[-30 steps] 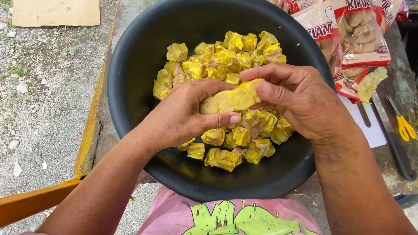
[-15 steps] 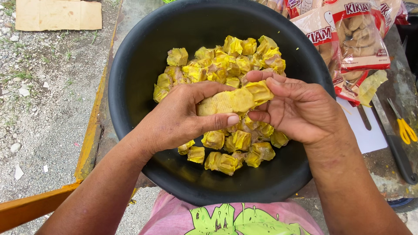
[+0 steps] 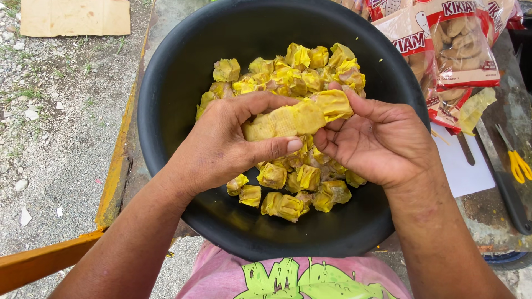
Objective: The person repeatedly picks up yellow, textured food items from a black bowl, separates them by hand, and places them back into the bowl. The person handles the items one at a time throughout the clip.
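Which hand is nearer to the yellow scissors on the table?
The right hand. It is over the black bowl, on the side toward the yellow scissors. The left hand is farther away, toward the bowl's opposite side.

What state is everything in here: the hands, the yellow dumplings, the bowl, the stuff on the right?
Left hand: gripping one end of the stuck row.
Right hand: gripping the other end.
Row of yellow dumplings: joined together, held above the bowl.
Loose dumplings: piled in the bowl.
Black bowl: upright, partly filled.
Snack packets: lying beside the bowl.
Yellow scissors: lying flat, blades together.
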